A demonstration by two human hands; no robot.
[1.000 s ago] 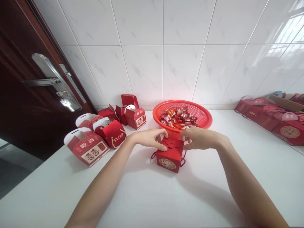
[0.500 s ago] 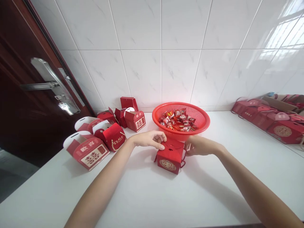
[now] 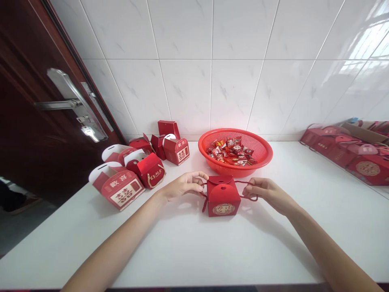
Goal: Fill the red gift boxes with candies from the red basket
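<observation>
A small red gift box stands upright on the white table, with a gold round emblem on its front and top flaps with holes. Red cord loops hang from its two sides. My left hand is beside the box's left side, with thumb and fingers closed at the left cord. My right hand pinches the right cord and holds it out from the box. Behind the box sits a red plastic colander with many wrapped candies in it.
Several red and white gift boxes stand at the left, some with lids up. At the far right is a row of red boxes next to an open carton. A tiled wall closes the back; a dark door is at the left.
The box has turned so its front faces me more squarely. My left hand has left the box top for the left cord. My right hand has moved right, drawing the right cord out.
</observation>
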